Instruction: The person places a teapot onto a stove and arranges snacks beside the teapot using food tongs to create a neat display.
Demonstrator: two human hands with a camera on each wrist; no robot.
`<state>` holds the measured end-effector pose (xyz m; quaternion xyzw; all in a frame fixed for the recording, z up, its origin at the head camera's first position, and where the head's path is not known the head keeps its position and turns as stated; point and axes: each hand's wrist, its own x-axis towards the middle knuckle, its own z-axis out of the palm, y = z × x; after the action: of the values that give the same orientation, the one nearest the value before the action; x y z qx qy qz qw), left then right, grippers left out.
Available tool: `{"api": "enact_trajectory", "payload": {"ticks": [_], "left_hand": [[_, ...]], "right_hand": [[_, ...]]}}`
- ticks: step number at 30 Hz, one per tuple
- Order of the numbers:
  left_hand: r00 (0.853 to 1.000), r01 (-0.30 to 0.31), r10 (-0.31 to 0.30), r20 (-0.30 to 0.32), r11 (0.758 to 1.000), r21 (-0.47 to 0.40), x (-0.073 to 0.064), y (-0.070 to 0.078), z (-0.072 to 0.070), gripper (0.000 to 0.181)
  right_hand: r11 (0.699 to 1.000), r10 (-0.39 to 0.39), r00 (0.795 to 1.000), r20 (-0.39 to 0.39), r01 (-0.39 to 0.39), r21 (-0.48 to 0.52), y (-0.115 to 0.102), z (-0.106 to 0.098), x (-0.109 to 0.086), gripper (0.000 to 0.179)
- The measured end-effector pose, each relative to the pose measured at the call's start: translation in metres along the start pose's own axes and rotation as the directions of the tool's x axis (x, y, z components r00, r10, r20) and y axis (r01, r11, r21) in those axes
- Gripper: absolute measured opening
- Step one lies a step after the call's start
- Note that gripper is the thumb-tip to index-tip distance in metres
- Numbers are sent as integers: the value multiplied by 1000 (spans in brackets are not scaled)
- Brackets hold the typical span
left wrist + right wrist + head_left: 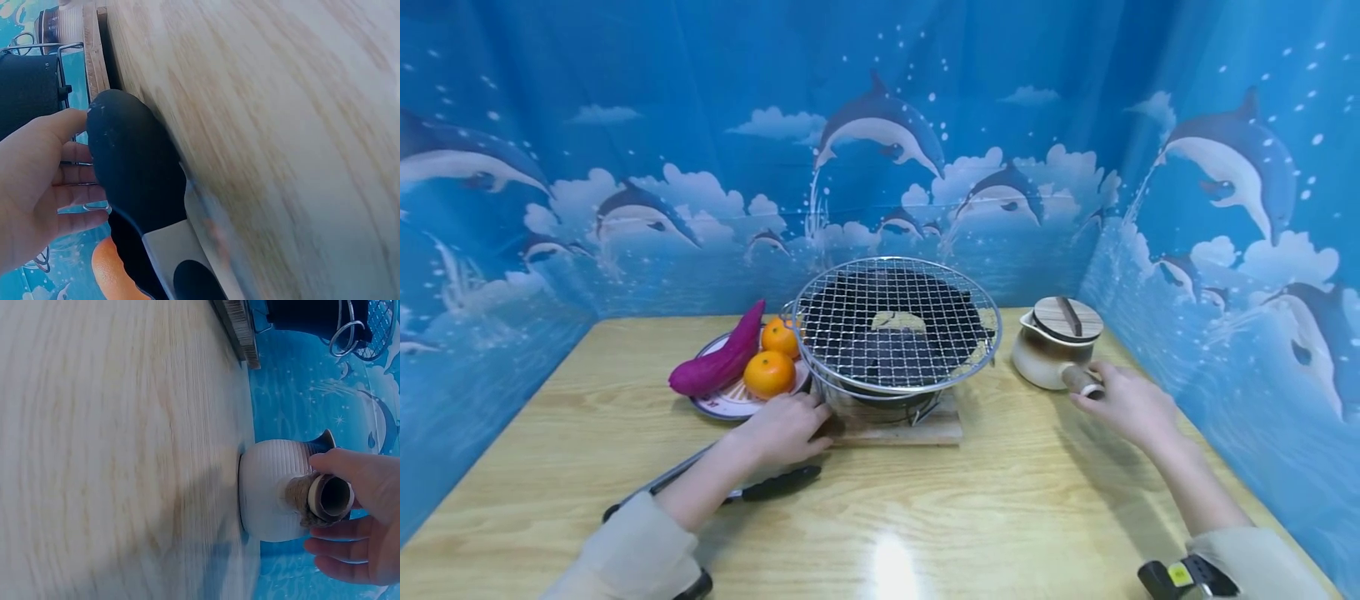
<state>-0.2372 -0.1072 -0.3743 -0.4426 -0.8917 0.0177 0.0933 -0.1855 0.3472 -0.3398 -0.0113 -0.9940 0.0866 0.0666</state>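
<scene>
On the right of the table [1015, 508], towards the far edge, the pot [1036, 357] stands upright with its lid [1066, 318] on and its handle [1081, 381] pointing to the near side. The right hand [1127, 404] is partly open at that handle, thumb to one side and fingers to the other; whether they press on it I cannot tell. Left of the pot, well apart, a black stove [28, 90] sits on a board [898, 435], a round wire rack [897, 325] over it. The left hand [784, 427] is by the board's near left corner, loosely open and holding nothing; whether its fingertips meet board or stove I cannot tell. Just to the near side of it lie tongs [781, 483], partly hidden by the forearm. Left of the stove, a plate [726, 412] bears a purple vegetable [718, 360] and two oranges [769, 375]. Beyond the far edge hangs a blue dolphin curtain [700, 67], also along left and right
</scene>
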Motion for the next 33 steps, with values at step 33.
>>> {"api": "enact_trajectory", "payload": {"ticks": [33], "left_hand": [[1000, -2, 3, -21, 1000, 15, 2, 1, 3, 31]], "right_hand": [[971, -124, 956, -266, 62, -231, -12, 28, 11, 21]]}}
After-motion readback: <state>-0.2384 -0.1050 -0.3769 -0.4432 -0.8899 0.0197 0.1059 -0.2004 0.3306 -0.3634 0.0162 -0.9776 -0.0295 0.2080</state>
